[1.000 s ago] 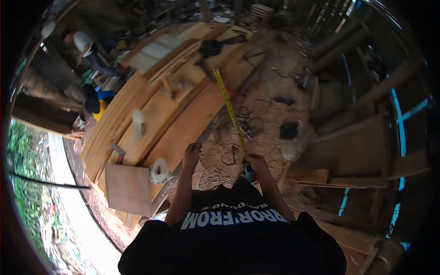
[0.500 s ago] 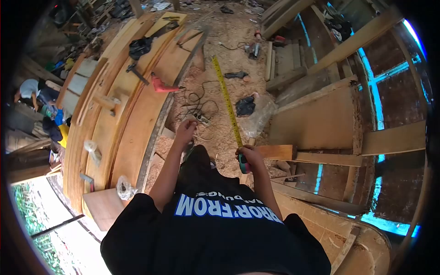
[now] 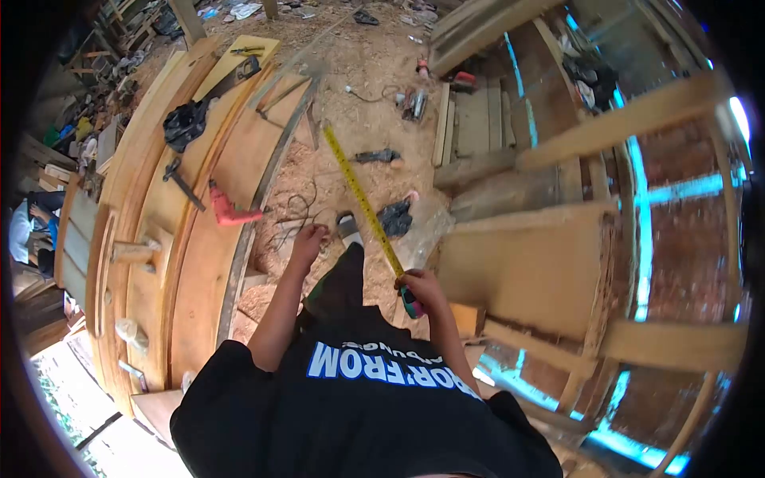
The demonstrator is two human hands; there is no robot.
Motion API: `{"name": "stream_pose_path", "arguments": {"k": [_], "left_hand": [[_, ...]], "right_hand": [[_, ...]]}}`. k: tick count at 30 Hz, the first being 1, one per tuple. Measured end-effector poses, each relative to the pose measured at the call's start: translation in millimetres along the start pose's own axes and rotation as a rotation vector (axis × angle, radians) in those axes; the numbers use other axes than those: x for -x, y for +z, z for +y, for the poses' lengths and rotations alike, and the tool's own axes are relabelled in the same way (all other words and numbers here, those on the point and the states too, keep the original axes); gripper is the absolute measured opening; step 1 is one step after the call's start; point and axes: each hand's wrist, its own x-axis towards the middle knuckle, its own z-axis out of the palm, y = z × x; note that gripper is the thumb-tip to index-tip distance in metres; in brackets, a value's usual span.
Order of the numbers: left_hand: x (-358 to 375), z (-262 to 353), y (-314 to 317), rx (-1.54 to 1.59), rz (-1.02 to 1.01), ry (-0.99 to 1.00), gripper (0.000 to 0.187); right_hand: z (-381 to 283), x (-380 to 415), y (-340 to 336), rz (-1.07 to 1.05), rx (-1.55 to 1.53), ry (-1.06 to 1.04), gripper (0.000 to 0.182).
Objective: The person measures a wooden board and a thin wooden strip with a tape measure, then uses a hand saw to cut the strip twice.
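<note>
My right hand (image 3: pixel 423 290) is closed around the case of a tape measure (image 3: pixel 412 306), dark with green and red parts. Its yellow blade (image 3: pixel 355 185) is drawn out long, reaching away from me above the floor. On the other side of my body, my left hand (image 3: pixel 311 238) is raised with fingers curled together, and I see nothing in them. Below and beyond it, a dark cable (image 3: pixel 296 209) lies in loops among the shavings. One foot in a sandal (image 3: pixel 348 229) shows between the left hand and the blade.
At left, long planks (image 3: pixel 227 275) carry a red power drill (image 3: pixel 229 209), a hammer (image 3: pixel 182 184) and a black plastic bag (image 3: pixel 185 125). Power tools (image 3: pixel 413 103) and another black bag (image 3: pixel 394 217) lie on the floor. Wooden frames (image 3: pixel 522 275) line the right. A person (image 3: pixel 24 231) is at far left.
The view has shifted as I move forward, and a foot has come into sight ahead. The tape measure stays in my right hand, its blade still out.
</note>
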Motion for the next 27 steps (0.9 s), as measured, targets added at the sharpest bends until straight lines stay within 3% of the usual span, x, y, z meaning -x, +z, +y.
{"name": "stream_pose_path", "arguments": {"k": [2, 4, 6, 15, 27], "left_hand": [[-52.3, 27.4, 6.1, 0.065, 0.059, -0.205, 0.029], [-93.2, 54.2, 12.5, 0.168, 0.12, -0.226, 0.031], [-131.8, 78.6, 13.0, 0.327, 0.189, -0.244, 0.035], [-231.2, 196.7, -16.7, 0.581, 0.276, -0.143, 0.044], [-284.8, 224.1, -68.8, 0.784, 0.56, 0.01, 0.04]], "right_hand": [[-40.9, -36.5, -14.2, 0.037, 0.013, -0.002, 0.025], [-84.4, -70.9, -35.5, 0.027, 0.241, -0.017, 0.025], [-126.6, -104.8, -49.7, 0.001, 0.251, 0.0, 0.024], [-287.2, -202.4, -83.8, -0.092, 0.622, -0.122, 0.024], [-501.6, -333.7, -13.3, -0.317, 1.232, -0.396, 0.023]]}}
